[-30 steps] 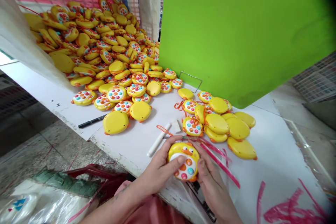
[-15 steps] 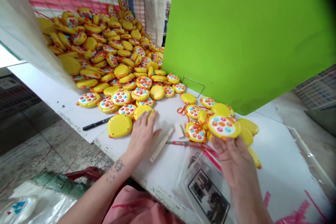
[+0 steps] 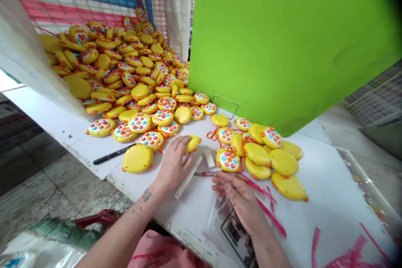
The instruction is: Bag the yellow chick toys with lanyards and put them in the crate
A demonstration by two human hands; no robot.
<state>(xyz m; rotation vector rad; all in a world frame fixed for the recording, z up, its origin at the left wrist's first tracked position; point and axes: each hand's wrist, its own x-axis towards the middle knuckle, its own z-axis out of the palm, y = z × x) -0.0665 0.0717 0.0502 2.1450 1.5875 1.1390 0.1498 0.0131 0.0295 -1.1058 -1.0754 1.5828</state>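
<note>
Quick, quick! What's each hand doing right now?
Left hand: closed on a yellow toy, partly hidden by the fingers.
Right hand: open, fingers loosely curled, with nothing to be seen in it.

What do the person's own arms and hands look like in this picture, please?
The left hand and right hand are without gloves, and no sleeve covers either visible forearm. A dark, speckled marking, perhaps a tattoo, is near the left wrist. I see no watch or bracelet. Pink clothing shows below.
</note>
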